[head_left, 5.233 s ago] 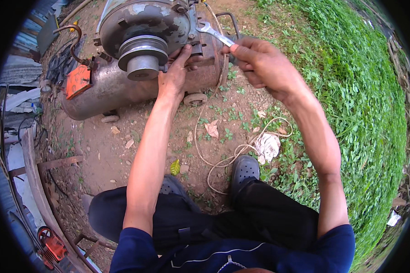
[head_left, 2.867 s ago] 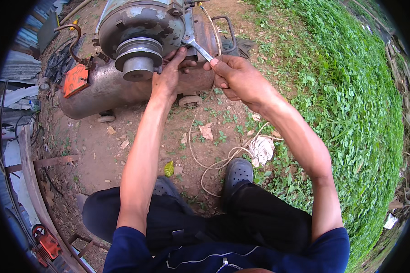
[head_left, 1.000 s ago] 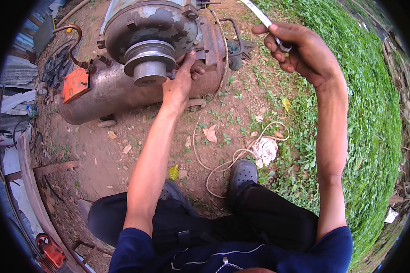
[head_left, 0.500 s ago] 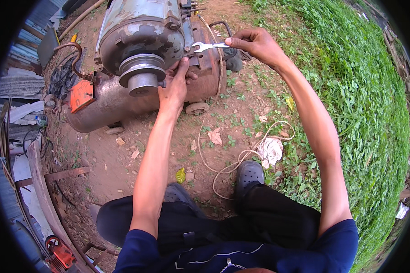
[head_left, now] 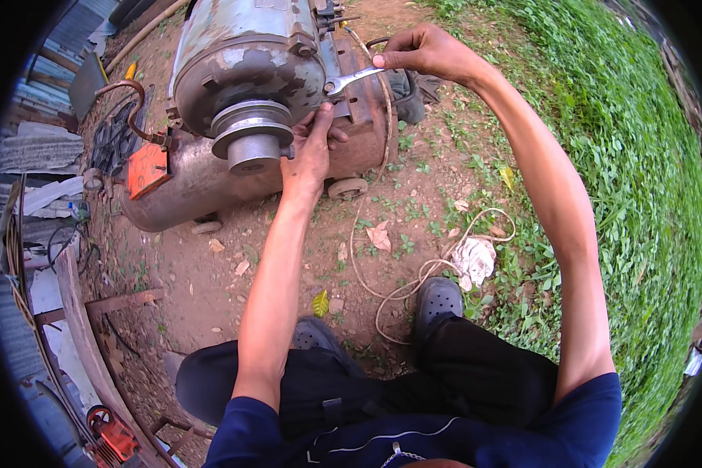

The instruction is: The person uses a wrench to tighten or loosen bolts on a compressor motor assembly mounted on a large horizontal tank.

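Silvery, the wrench (head_left: 357, 77) has its head at a bolt (head_left: 330, 87) by the lower right edge of the motor (head_left: 246, 58), and your right hand (head_left: 429, 53) pinches its other end between thumb and fingers. Your left hand (head_left: 307, 160) is under that edge, beside the pulley (head_left: 249, 129), fingers partly hidden; whether it grips anything, I cannot tell. Below the motor lies the rusty tank (head_left: 214, 193), its contents hidden, with an orange box (head_left: 147, 170) toward its left end.
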A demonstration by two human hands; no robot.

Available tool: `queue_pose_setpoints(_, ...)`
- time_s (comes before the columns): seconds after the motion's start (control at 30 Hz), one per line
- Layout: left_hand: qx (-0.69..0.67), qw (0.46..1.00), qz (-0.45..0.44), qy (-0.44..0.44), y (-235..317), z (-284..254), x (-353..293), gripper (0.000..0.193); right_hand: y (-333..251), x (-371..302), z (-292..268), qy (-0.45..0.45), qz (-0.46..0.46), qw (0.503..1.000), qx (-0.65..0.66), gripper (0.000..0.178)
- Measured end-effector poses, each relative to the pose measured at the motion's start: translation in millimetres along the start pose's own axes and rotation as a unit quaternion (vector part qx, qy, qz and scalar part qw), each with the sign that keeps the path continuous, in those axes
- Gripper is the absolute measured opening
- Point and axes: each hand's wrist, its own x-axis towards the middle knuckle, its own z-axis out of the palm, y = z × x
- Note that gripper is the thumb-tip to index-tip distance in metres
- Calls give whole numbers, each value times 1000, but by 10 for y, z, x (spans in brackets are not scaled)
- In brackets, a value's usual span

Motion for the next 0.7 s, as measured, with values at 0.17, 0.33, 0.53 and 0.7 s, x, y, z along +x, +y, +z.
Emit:
queue_pose_setpoints(0.17, 1, 1000, -1, -6, -23, 21, -1, 26, -125, -167, 51, -7, -78, 982, -170, 37)
queue_pose_setpoints(0.33, -10, 1000, -2, 6, -3, 30, -12, 22, -429, -239, 154, -25, -85, 962, -257, 40)
queue_pose_setpoints(0.53, -3, 1000, -15, 4, -18, 7, -1, 24, -519, -344, 426, 45, -46, 910, -409, 30)
queue_pose_setpoints(0.7, -22, 1000, -11, 4, -25, -3, -5, 24, -529, -371, 632, 110, -4, 886, -450, 39)
